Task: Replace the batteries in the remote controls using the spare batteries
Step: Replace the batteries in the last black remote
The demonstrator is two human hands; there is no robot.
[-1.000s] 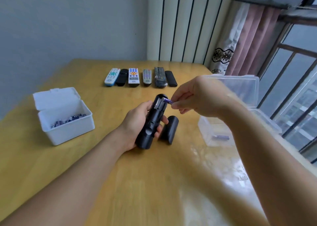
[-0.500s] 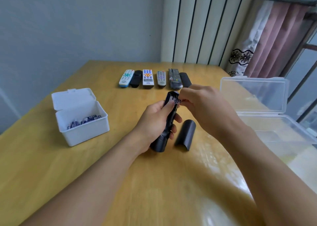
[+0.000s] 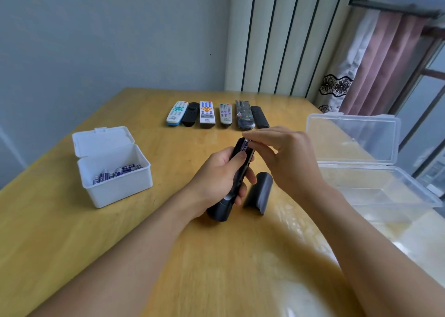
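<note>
The left hand (image 3: 214,172) grips a black remote (image 3: 234,179) round its middle, the fingers (image 3: 248,175) curled under it and the thumb laid along its upper side, with the remote's lower end resting on the worktop (image 3: 168,256). The back of the remote faces up and its battery bay is uncovered. The right hand (image 3: 286,157) reaches over the upper end of the remote; its thumb and forefinger pinch the top end of a battery (image 3: 245,145), which lies in or half in the bay just beyond the left thumb. Whether this battery is fully seated cannot be told. The other right fingers are loosely bent and hold nothing.

The cover (image 3: 260,192) of the bay lies on the worktop just beside the left fingers, on their right, apart from the remote. A white box (image 3: 115,189) with its lid up stands well to the left of the left hand and holds the spare batteries (image 3: 118,172). A clear box (image 3: 375,191), also open, stands to the right of the right hand; what it holds is too faint to tell. Six more remotes (image 3: 216,114) lie side by side in a row beyond both hands, face up.

By judgement the task is at an early stage: one remote is open and mid-change, its cover not yet refitted. The six in the row show no open bay from this side, so whether any has been done cannot be told.
</note>
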